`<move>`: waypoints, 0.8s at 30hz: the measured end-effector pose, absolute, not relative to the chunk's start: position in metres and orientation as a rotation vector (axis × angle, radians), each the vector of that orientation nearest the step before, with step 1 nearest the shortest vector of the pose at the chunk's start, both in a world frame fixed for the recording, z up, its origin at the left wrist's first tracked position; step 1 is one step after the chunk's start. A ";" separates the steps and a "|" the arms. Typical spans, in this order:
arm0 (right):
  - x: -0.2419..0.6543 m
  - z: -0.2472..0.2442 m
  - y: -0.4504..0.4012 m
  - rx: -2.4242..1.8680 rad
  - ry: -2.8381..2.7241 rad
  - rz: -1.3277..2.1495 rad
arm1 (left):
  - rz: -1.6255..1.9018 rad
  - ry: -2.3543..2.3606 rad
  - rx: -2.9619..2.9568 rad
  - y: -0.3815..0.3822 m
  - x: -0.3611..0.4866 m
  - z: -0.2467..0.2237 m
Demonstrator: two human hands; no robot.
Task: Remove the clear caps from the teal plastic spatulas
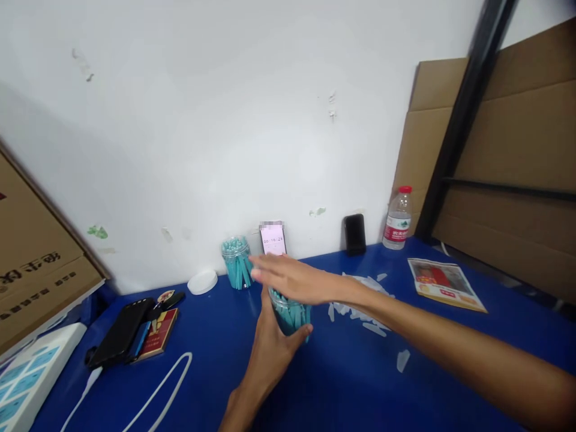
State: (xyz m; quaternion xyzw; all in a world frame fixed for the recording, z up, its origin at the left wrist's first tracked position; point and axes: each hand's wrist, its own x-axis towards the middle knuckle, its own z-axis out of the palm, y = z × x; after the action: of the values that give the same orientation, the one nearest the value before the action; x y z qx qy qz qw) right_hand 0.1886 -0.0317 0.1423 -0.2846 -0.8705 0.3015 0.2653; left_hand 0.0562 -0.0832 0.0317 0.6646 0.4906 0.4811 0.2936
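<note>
A person's left hand point(272, 345) is wrapped around a clear jar of turquoise sticks point(290, 316) on a blue desk point(211, 336), while the right hand point(299, 281) stretches flat over its mouth, fingers extended; whether the palm touches the sticks cannot be told. A second filled jar point(236, 264) stands just behind to the left, between a white lid point(202, 281) and a lit phone point(273, 239) propped against the wall point(225, 120). White scraps point(373, 328) lie scattered at right, near a leaflet point(446, 283).
</note>
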 end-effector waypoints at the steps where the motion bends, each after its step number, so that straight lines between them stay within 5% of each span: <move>1: 0.195 0.144 -0.031 -0.785 -2.207 0.848 | 1.249 1.315 1.751 -0.083 0.056 0.030; 12: 0.217 0.096 -0.063 -1.175 -1.982 0.549 | 1.169 1.247 1.774 -0.085 0.054 0.027; 18: 0.267 0.127 -0.009 -1.390 -1.804 0.221 | 1.314 1.547 1.396 -0.071 -0.015 0.028; 24: 0.294 0.102 0.056 -1.601 -1.667 0.011 | 1.484 1.804 1.421 -0.025 -0.038 0.017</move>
State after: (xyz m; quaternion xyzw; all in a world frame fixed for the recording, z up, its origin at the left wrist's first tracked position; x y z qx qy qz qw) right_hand 0.2943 0.0563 0.1022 -0.6338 -0.6600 0.0045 0.4034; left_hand -0.0376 -0.0253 0.0166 0.5091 0.6461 0.5315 0.2024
